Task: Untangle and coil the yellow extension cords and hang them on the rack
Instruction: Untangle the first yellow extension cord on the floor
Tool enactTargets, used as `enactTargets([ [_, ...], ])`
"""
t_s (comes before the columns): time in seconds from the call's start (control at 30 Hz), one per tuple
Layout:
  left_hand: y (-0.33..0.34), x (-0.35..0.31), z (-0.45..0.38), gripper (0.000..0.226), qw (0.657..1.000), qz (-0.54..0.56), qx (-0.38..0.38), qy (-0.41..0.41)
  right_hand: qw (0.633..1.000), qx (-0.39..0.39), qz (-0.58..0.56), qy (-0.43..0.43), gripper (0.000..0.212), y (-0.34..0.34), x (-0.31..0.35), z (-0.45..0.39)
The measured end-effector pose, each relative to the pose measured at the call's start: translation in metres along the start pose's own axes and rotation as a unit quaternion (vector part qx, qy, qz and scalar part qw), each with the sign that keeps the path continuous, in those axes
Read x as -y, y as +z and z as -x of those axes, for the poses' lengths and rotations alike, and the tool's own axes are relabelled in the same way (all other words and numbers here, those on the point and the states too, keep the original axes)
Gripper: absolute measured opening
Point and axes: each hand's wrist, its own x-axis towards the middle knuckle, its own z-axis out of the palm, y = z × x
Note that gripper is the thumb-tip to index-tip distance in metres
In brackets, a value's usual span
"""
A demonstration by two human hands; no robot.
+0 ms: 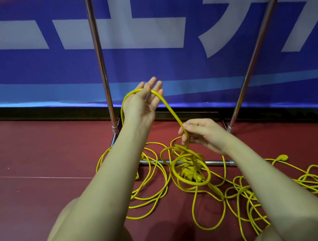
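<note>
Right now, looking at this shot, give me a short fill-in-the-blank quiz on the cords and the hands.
1. The left hand is raised with the yellow cord draped over its ____ palm.
2. The right hand ____ the same cord lower down.
3. Most of the cord lies tangled on the ____ floor.

Missing words: open; pinches; red

Yellow extension cords (195, 178): thin, tangled, mostly loose on the floor. One strand arcs over the raised, flat-fingered left hand (143, 104), slopes down into the pinch of the right hand (198, 133), then drops directly below that pinch into a hanging cluster of small loops. Further slack loops sprawl below and right of the pinch; a plug end (282, 157) lies far right.

Rack (101, 67): chrome uprights behind both hands, base bar under the cords.
</note>
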Motion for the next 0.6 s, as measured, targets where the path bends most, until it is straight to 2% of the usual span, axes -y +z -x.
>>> enactTargets([
  [0.1,-0.003,0.001,-0.005,0.037,0.999,0.04,-0.013,0.019,0.998,-0.023,0.051,-0.003,0.023,0.001,0.0,0.0],
  [0.17,-0.005,0.002,-0.006,0.033,0.999,0.027,-0.007,0.015,0.997,-0.05,0.05,-0.003,0.023,-0.001,0.002,0.001],
  [0.23,-0.005,0.009,-0.002,0.017,0.997,-0.073,0.025,-0.018,0.996,-0.079,0.033,-0.003,0.024,-0.003,0.004,0.001],
  [0.27,-0.005,0.014,0.003,0.016,0.99,-0.128,0.047,-0.045,0.996,-0.087,0.025,-0.006,0.024,-0.004,0.005,0.001],
  [0.33,-0.005,0.026,0.01,0.032,0.979,-0.171,0.073,-0.086,0.996,-0.088,0.02,-0.01,0.023,-0.005,0.008,0.002],
  [0.6,0.003,0.023,0.01,0.032,0.99,-0.106,0.088,-0.039,0.999,-0.03,-0.028,0.024,0.033,-0.007,0.007,0.003],
])
